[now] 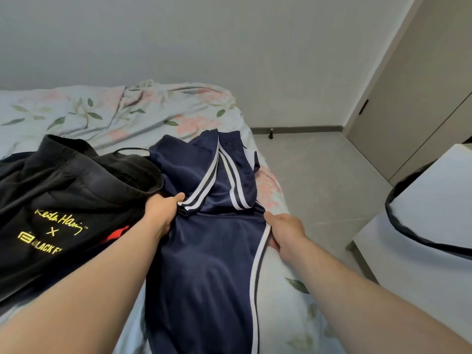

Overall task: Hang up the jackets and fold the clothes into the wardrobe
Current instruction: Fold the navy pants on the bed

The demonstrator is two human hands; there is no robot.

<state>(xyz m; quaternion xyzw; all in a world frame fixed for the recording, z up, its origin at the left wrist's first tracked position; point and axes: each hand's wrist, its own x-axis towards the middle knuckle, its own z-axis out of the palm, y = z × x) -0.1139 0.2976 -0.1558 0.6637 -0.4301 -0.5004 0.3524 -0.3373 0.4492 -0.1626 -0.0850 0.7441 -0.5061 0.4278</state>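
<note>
Navy track trousers with white side stripes lie lengthwise along the right part of the bed, their far end folded back toward me. My left hand grips the trousers' left edge at the fold, thumb on top beside the striped cuff. At the trousers' right edge, my right hand grips the cloth by the white stripe, fingers tucked under it. A black hoodie with yellow lettering lies in a heap to the left, touching the trousers.
The bed has a pale floral cover, rumpled at the far side. A white table with a black strap over it stands at the right. Grey floor runs between them. Beige doors are at the far right.
</note>
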